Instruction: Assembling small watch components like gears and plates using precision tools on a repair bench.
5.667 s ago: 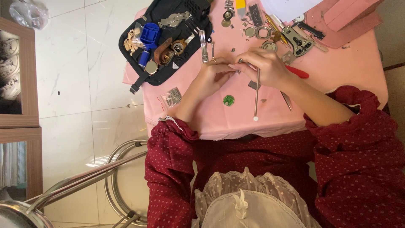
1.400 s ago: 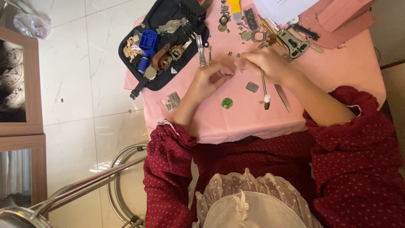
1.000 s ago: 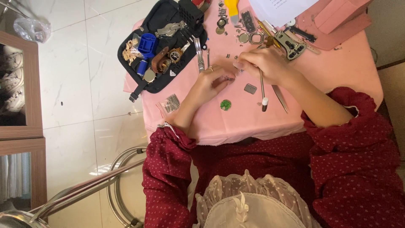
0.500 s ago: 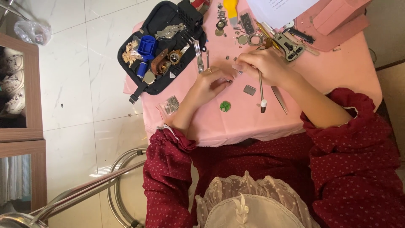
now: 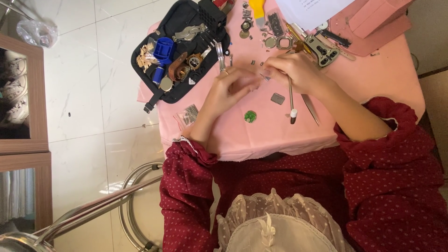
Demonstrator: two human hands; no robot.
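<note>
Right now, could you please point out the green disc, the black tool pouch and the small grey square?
green disc (image 5: 250, 116), head view, its centre.
black tool pouch (image 5: 179, 18), head view, upper fabric.
small grey square (image 5: 277, 98), head view, its middle.

— Where do we have our hands?

— Both reach forward, close together. Our left hand (image 5: 231, 88) sits with the fingers curled inward toward the right one, the wrist bent, the bare forearm running back to a dark red sleeve.

— And the right?

— Our right hand (image 5: 294, 72) is closed in a pinch grip, fingertips nearly meeting the left's. Its forearm angles back to the right into the same dotted sleeve.
</note>
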